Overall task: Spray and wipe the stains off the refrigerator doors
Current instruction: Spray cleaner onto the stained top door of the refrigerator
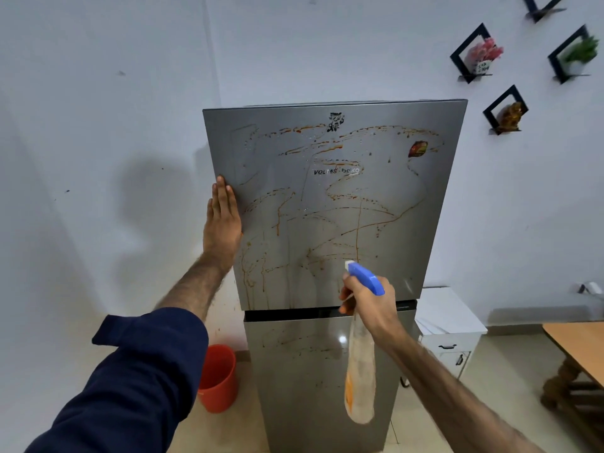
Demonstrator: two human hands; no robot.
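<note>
The right hand [369, 305] is gripping a spray bottle [359, 367], its fingers covering the trigger and the blurred body hanging before the lower door [294, 387], whose foot is running out of frame. The left hand [222, 220] is pressing flat, fingers straight, on the upper door [327, 207], which is standing streaked with orange-brown stains [327, 197]
</note>
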